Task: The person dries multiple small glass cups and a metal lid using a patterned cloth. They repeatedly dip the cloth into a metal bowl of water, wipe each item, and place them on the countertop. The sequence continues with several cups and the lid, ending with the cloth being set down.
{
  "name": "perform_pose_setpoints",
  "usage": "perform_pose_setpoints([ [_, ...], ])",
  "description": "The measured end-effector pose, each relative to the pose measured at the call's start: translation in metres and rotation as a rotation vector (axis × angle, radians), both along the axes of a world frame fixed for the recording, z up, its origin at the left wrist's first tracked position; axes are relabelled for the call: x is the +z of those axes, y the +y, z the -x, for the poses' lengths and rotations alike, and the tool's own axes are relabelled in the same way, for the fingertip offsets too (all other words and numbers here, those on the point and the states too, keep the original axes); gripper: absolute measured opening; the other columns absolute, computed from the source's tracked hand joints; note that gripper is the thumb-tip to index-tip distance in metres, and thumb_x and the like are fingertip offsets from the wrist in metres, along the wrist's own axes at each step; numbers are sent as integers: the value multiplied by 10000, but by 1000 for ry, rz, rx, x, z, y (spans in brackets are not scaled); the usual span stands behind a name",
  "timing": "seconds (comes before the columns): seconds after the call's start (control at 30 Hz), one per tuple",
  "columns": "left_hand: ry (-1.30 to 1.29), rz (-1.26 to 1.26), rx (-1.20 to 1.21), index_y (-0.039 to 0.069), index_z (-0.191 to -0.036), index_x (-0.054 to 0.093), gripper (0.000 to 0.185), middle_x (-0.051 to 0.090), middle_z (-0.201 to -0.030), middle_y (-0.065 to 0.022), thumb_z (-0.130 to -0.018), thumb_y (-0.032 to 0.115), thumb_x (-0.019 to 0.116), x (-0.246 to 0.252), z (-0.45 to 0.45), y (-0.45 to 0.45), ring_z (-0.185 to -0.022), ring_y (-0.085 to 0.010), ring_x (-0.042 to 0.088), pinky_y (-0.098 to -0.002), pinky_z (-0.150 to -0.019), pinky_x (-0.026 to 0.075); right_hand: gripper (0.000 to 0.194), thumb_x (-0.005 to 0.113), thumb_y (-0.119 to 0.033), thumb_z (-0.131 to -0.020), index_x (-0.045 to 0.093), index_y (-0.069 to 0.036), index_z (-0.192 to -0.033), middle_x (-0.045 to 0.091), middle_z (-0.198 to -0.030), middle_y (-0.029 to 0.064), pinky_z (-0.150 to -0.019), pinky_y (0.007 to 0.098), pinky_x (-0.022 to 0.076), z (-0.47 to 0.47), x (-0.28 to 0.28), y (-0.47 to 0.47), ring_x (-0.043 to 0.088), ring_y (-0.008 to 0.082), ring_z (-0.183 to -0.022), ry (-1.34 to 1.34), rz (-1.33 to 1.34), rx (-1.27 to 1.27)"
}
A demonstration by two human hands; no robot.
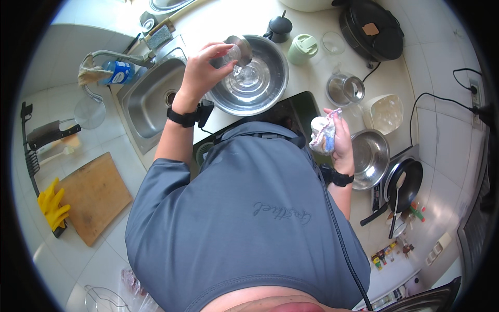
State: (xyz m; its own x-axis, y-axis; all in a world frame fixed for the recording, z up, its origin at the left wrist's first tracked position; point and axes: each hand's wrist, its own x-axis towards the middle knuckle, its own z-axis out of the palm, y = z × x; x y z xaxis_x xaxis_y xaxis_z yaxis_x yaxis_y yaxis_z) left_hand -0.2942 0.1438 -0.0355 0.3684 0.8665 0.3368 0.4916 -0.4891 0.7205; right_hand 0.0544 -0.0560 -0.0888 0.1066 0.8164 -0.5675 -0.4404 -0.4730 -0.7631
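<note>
My left hand (212, 64) pinches a small round lid (241, 50) with a steel disc and a clear knob-like part. The lid is tilted above a wide stainless steel basin (269, 91), where bright rings of light glint at the bottom. A crumpled white cloth (322, 134) with pink and blue patches is gripped in my right hand (342, 140). Near that hand are a steel bowl (370, 159) and a clear vessel with a steel rim (345, 89). A light green lidded cup (302, 48) stands right of the basin, beside a dark lidded pot (280, 29).
To the left lies a steel sink (152, 101) with a faucet (140, 58) and blue bottle (120, 73). A cutting board (93, 199), yellow gloves (53, 204) and cleaver (46, 134) are along the wall. At right are a whitish container (384, 114), frying pan (411, 183) and black appliance (370, 35).
</note>
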Motion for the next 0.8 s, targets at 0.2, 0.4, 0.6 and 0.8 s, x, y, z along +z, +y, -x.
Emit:
perform_pose_setpoints([
  [0.2, -536, 336, -31, -26, -1159, 661, 338, 705, -1097, -106, -841, 23, 765, -17, 7, -4, -994, -159, 699, -268, -899, 577, 426, 430, -321, -1070, 527, 16, -1313, 687, -907, 130, -656, 330, 579, 1, 3, 2, 694, 207, -729, 6, 15, -4],
  [0.4, -787, 621, -106, -26, -1208, 630, 362, 708, -1080, -99, -863, -10, 735, -41, 21, 5, -985, -149, 688, -258, -897, 558, 367, 472, -296, -1068, 581, -9, -1270, 672, -907, 74, -689, 275, 552, -3, 1, -2, 666, 138, -758, 5, -10, 2],
  [0.6, -238, 733, 90, 1, -1110, 681, 288, 719, -938, -81, -882, 156, 766, -51, 11, 5, -862, -145, 701, -266, -814, 575, 422, 435, -310, -1064, 504, 4, -1337, 668, -993, 126, -733, 337, 581, -6, -1, -5, 685, 201, -824, 21, -47, 14],
  [0.8, -414, 666, -78, 20, -999, 628, 239, 673, -848, -10, -911, 213, 736, 1, -20, -16, -766, -64, 641, -209, -702, 528, 452, 550, -181, -976, 431, -17, -1380, 617, -1133, 121, -894, 346, 539, 16, 34, 20, 654, 197, -990, 171, -187, -14],
])
